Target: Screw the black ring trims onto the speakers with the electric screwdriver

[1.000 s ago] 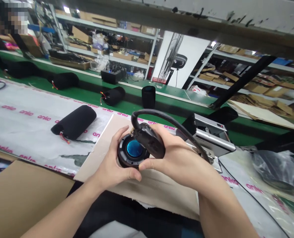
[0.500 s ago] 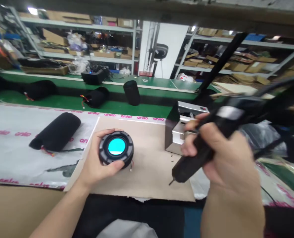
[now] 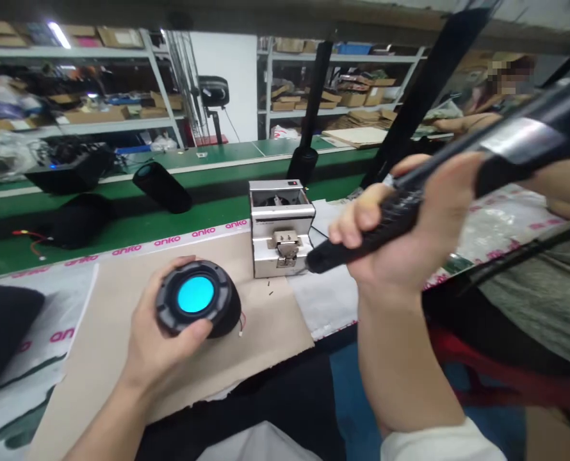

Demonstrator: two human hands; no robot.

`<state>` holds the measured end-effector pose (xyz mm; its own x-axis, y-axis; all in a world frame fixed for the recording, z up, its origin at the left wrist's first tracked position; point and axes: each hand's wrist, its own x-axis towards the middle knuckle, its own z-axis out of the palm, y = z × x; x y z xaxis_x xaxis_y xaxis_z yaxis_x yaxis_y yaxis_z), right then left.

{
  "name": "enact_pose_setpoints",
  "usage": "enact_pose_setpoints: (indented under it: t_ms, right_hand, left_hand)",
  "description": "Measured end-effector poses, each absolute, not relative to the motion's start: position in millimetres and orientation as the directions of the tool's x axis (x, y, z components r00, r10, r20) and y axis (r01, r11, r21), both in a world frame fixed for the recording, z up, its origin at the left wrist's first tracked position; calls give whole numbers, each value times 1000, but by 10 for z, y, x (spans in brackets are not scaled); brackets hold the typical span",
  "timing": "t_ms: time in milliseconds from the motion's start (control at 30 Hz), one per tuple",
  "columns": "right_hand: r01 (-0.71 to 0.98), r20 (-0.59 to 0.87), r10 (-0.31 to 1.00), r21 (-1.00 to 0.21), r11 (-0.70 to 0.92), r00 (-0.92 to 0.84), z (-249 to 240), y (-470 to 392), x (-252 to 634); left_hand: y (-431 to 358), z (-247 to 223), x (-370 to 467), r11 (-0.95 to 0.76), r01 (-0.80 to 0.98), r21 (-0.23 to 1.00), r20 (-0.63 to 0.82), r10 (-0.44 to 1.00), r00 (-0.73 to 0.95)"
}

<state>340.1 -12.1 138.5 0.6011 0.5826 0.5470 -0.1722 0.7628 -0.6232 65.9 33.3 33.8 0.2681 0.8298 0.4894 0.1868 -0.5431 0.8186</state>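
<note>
A black cylindrical speaker (image 3: 226, 301) with a bright blue round face and a short wired connector is gripped by my left hand (image 3: 157, 326), above the brown cardboard sheet (image 3: 270, 333). Fingers and thumb of my right hand (image 3: 400, 230) wrap round a black electric screwdriver (image 3: 395, 224), which slants down to the left. Its lower end is at the front of a silver screw feeder box (image 3: 282, 230); the bit cannot be made out there. Two tiny dark screws (image 3: 269, 289) lie on the cardboard beside the feeder.
Several black cylinders, one of them standing (image 3: 162, 186), are on the green bench (image 3: 212, 211). A dark fabric-covered cylinder (image 3: 6, 326) lies at the left. Another person's arm (image 3: 472, 121) shows at the right. Shelves with boxes stand behind.
The view has turned to the right. My right hand has brought the screwdriver from over the cardboard to the front of the feeder. My left hand still holds the speaker, now tilted more.
</note>
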Motion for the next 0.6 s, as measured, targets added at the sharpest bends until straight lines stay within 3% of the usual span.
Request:
enact_pose_setpoints:
  t_ms: [233, 600]
  right_hand:
    - [-121, 680, 605, -618, 777, 415, 1279, 404, 3418]
    - [-100, 577, 717, -748, 656, 390, 1206, 571, 3372]
  left_hand:
    - [324, 357, 903, -511, 119, 851, 455, 832, 318]
    - [312, 384, 917, -508, 100, 856, 453, 828, 331]
